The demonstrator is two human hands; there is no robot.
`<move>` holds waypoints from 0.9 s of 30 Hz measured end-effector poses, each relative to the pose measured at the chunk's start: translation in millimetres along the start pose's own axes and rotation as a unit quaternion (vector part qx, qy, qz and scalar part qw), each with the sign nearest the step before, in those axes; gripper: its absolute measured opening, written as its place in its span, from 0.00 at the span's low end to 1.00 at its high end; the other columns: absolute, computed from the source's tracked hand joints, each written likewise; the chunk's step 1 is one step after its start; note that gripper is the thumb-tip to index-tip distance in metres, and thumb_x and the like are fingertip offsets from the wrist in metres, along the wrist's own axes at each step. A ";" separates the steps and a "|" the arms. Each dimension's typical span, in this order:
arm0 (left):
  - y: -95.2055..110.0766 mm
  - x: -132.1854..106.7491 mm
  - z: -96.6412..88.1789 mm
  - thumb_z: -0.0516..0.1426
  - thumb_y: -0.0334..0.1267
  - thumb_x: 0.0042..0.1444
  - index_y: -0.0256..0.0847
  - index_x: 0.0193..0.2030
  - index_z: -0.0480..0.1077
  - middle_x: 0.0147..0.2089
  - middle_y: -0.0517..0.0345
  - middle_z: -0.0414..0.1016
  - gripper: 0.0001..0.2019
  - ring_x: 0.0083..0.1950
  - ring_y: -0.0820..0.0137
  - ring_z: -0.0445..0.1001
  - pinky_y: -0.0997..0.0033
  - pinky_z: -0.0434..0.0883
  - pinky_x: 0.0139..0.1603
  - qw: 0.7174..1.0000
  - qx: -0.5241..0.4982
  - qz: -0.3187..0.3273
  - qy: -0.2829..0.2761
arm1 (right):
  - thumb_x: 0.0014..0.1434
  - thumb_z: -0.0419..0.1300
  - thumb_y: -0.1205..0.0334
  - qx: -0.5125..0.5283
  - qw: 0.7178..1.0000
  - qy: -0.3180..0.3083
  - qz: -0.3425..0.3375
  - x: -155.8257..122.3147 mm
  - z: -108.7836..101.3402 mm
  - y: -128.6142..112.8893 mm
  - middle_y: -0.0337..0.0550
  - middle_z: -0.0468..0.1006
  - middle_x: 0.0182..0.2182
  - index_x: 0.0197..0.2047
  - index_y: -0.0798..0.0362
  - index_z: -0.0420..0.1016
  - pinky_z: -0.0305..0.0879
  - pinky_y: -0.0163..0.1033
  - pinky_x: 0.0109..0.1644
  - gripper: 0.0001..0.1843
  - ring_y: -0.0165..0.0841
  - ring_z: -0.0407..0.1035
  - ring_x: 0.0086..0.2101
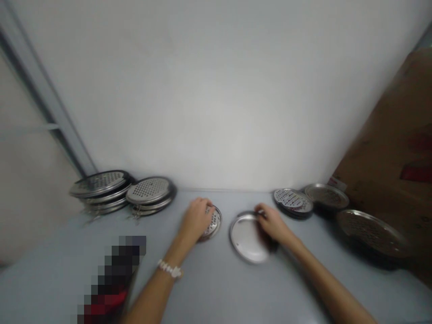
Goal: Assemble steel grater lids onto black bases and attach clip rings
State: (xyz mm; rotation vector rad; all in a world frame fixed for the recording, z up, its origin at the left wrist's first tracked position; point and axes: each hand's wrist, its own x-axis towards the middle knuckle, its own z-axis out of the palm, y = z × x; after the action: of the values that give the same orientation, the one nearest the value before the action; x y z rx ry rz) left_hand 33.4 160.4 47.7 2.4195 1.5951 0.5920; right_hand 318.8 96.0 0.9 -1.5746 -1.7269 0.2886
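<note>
My left hand (pixel 198 219) is closed over a small round metal grater (pixel 215 222) with a perforated face, lying at the middle of the table. The hand covers the grater's left part. Just to the right, a shallow round metal dish (pixel 249 239) with a plain shiny inside shows beside it. My right hand (pixel 270 221) pinches this dish at its upper right rim, and shadow darkens that side. Whether the dish rests flat or is slightly lifted, I cannot tell. A pale bracelet is on my left wrist.
Stacked round graters (pixel 101 183) and a second stack (pixel 148 191) stand at the back left. More round graters lie at right: a small stack (pixel 293 200), another (pixel 326 196) and a larger one (pixel 371 231). Behind them leans a brown cardboard box (pixel 388 135). A white wall (pixel 216 90) closes the back.
</note>
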 end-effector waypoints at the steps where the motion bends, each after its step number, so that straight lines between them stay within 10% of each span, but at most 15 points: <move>1: 10.7 -2.7 5.7 0.57 0.38 0.64 0.39 0.47 0.78 0.46 0.48 0.80 0.10 0.51 0.59 0.76 0.62 0.69 0.55 0.999 -0.014 0.036 -0.018 | 0.57 0.53 0.69 0.000 1.000 -0.003 0.000 0.8 3.3 -1.8 0.46 0.82 0.39 0.42 0.51 0.75 0.69 0.47 0.51 0.13 0.41 0.76 0.42; 6: 39.1 -15.5 23.1 0.60 0.33 0.58 0.40 0.39 0.81 0.42 0.49 0.81 0.06 0.50 0.58 0.75 0.62 0.68 0.54 0.987 -0.045 0.140 -0.068 | 0.60 0.54 0.62 0.007 1.000 -0.005 0.008 -5.3 3.0 0.7 0.47 0.84 0.41 0.43 0.51 0.78 0.72 0.46 0.50 0.12 0.41 0.78 0.42; 14: 23.0 -11.4 6.7 0.59 0.26 0.49 0.41 0.31 0.81 0.34 0.55 0.82 0.09 0.41 0.63 0.78 0.70 0.71 0.45 0.975 -0.079 0.163 -0.130 | 0.56 0.57 0.57 -0.031 0.997 0.061 0.045 -3.1 -26.3 35.5 0.46 0.85 0.36 0.40 0.50 0.81 0.74 0.46 0.43 0.13 0.43 0.80 0.36; 21: -16.5 -2.6 -9.1 0.68 0.44 0.49 0.41 0.59 0.74 0.58 0.44 0.78 0.29 0.59 0.49 0.73 0.54 0.66 0.63 0.992 -0.058 0.079 -0.080 | 0.60 0.56 0.53 -0.076 0.983 0.166 0.025 -7.8 -37.1 26.5 0.56 0.83 0.44 0.43 0.54 0.80 0.67 0.58 0.56 0.18 0.52 0.76 0.48; 27: -32.0 -6.5 -3.1 0.71 0.48 0.44 0.42 0.61 0.72 0.59 0.44 0.75 0.36 0.61 0.49 0.71 0.54 0.65 0.65 0.992 -0.068 0.065 -0.087 | 0.65 0.55 0.56 -0.068 0.987 0.138 -0.044 -14.3 -21.4 -8.7 0.49 0.83 0.39 0.40 0.50 0.78 0.69 0.49 0.52 0.12 0.44 0.75 0.43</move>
State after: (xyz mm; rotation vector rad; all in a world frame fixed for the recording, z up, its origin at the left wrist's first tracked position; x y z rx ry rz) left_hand 3.0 167.3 37.4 2.4130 1.2955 0.4784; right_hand 325.6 74.1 15.5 -1.5465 -1.6195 -0.0916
